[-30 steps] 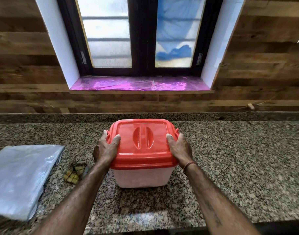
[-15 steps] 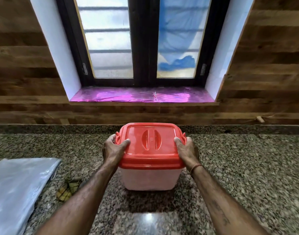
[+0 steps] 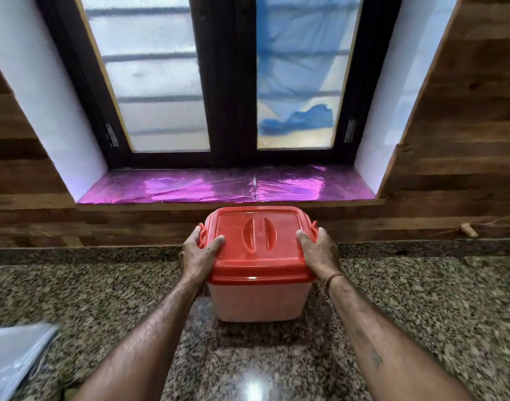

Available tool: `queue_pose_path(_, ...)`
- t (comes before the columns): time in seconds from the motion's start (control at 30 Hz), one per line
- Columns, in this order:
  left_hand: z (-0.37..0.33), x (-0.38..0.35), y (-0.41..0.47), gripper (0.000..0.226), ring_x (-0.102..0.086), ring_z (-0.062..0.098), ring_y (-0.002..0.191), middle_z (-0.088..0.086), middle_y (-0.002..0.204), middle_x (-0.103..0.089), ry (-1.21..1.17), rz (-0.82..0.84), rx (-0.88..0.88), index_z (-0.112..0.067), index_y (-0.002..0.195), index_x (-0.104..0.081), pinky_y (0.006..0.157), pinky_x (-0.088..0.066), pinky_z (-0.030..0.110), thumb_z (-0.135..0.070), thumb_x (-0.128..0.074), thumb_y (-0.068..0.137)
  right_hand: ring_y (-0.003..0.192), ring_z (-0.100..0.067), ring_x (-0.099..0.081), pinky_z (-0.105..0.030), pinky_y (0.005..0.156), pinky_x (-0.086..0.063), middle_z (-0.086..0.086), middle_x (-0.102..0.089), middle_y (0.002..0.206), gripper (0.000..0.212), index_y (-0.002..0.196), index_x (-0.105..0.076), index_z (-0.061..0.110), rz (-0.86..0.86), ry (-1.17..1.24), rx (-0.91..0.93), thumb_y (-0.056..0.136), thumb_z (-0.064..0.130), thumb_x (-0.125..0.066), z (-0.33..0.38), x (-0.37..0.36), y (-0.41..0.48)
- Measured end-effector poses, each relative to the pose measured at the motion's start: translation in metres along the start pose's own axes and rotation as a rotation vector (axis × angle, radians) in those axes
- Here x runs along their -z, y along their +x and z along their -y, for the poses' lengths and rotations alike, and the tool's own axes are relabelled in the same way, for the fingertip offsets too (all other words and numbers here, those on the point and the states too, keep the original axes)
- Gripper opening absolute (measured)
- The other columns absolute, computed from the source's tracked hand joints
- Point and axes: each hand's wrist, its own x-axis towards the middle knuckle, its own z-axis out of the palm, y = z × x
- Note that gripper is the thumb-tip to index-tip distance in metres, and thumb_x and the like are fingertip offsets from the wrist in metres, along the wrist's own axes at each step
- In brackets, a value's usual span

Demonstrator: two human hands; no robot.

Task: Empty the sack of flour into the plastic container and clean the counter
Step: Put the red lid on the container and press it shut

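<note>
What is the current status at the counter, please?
Both hands, left and right, clamped on the red lid's sides. Container closed, upright on the counter. Folded plastic sack lying far left, clear of the hands.

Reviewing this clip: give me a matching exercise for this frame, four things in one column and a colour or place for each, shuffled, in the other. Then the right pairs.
Things:
1. lid
2. window sill
3. folded plastic sack
4. counter

Descriptions:
A. speckled granite
B. shiny purple film
C. red, on the container, a hand at each side
D. pale, at the lower left edge

Pairs: 1-C, 2-B, 3-D, 4-A
</note>
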Motion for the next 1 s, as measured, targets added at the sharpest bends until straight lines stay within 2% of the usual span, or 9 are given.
queue_pose_path(0.13, 0.002, -0.005, 0.016, 0.083, -0.054, 0.024, 0.135, 0.01, 0.154, -0.05, 0.049, -0.015, -0.007, -0.015, 0.156, -0.041, 0.108, -0.042, 0.03, -0.037, -0.079, 0.086, 0.109, -0.033, -0.065, -0.036, 0.086, -0.049, -0.013, -0.069, 0.124, 0.057, 0.13, -0.059, 0.012, -0.021, 0.003, -0.003, 0.093, 0.055, -0.059, 0.0, -0.008, 0.013)
queue_pose_path(0.27, 0.004, -0.009, 0.02, 0.081, -0.054, 0.028, 0.135, 0.009, 0.154, -0.051, 0.147, -0.029, -0.02, -0.019, 0.156, -0.041, 0.11, -0.045, 0.038, -0.046, -0.075, 0.087, 0.095, -0.025, -0.059, -0.031, 0.073, -0.042, -0.011, -0.067, 0.122, 0.053, 0.131, -0.059, 0.014, -0.027, 0.012, -0.001, 0.095, 0.053, -0.058, -0.006, -0.011, 0.016)
queue_pose_path(0.4, 0.0, -0.011, 0.012, 0.079, -0.049, 0.035, 0.137, 0.017, 0.156, -0.045, 0.281, -0.036, -0.049, -0.02, 0.161, -0.029, 0.108, -0.043, 0.045, -0.055, -0.058, 0.096, 0.115, -0.033, -0.06, -0.034, 0.083, -0.043, -0.015, -0.062, 0.13, 0.06, 0.138, -0.053, 0.013, -0.023, -0.063, -0.004, 0.096, 0.056, -0.054, 0.004, -0.006, 0.015)
queue_pose_path(0.5, 0.007, 0.009, -0.011, 0.1, -0.04, 0.035, 0.144, 0.019, 0.162, -0.034, 0.31, 0.074, -0.043, -0.018, 0.163, -0.018, 0.115, -0.038, 0.051, -0.075, -0.049, 0.087, 0.131, -0.037, -0.049, -0.043, 0.101, -0.04, -0.018, -0.053, 0.142, 0.062, 0.141, -0.048, 0.014, -0.06, -0.224, 0.019, 0.096, 0.057, -0.052, 0.013, -0.001, 0.0)
queue_pose_path(0.6, 0.021, 0.045, -0.034, 0.099, -0.038, 0.034, 0.146, 0.019, 0.163, -0.032, 0.372, 0.05, -0.086, -0.017, 0.162, -0.023, 0.115, -0.038, 0.049, -0.07, -0.06, 0.087, 0.146, -0.035, -0.034, -0.06, 0.118, -0.023, -0.015, -0.042, 0.156, 0.064, 0.148, -0.045, 0.015, -0.213, -0.332, 0.244, 0.096, 0.052, -0.055, 0.022, -0.014, -0.033)
queue_pose_path(0.73, 0.048, 0.116, -0.057, 0.085, -0.042, 0.03, 0.144, 0.016, 0.157, -0.042, 0.454, -0.063, -0.124, -0.015, 0.156, -0.038, 0.114, -0.038, 0.041, -0.057, -0.067, 0.088, 0.148, -0.038, -0.032, -0.059, 0.12, -0.019, -0.018, -0.045, 0.154, 0.059, 0.141, -0.054, 0.011, -0.341, -0.245, 0.592, 0.092, 0.042, -0.058, 0.048, -0.06, -0.117)
queue_pose_path(0.83, 0.077, 0.181, -0.073, 0.079, -0.045, 0.03, 0.141, 0.013, 0.153, -0.048, 0.504, -0.13, -0.08, -0.019, 0.152, -0.043, 0.111, -0.041, 0.04, -0.06, -0.066, 0.088, 0.14, -0.036, -0.044, -0.05, 0.116, -0.032, -0.013, -0.052, 0.145, 0.051, 0.134, -0.059, 0.015, -0.216, -0.167, 0.745, 0.088, 0.033, -0.068, 0.067, -0.117, -0.195)
queue_pose_path(0.93, 0.116, 0.256, -0.086, 0.077, -0.05, 0.029, 0.137, 0.01, 0.149, -0.054, 0.555, -0.184, -0.028, -0.021, 0.15, -0.045, 0.109, -0.044, 0.042, -0.064, -0.061, 0.089, 0.124, -0.026, -0.055, -0.038, 0.106, -0.046, -0.005, -0.058, 0.131, 0.047, 0.131, -0.061, 0.017, 0.135, -0.107, 0.746, 0.088, 0.037, -0.064, 0.077, -0.186, -0.267)
queue_pose_path(1.0, 0.153, 0.323, -0.097, 0.076, -0.049, 0.029, 0.138, 0.008, 0.15, -0.053, 0.582, -0.21, 0.059, -0.019, 0.15, -0.044, 0.109, -0.044, 0.042, -0.063, -0.06, 0.09, 0.116, -0.024, -0.06, -0.039, 0.097, -0.051, -0.004, -0.061, 0.122, 0.05, 0.127, -0.062, 0.017, 0.371, -0.107, 0.659, 0.087, 0.047, -0.057, 0.081, -0.246, -0.317)
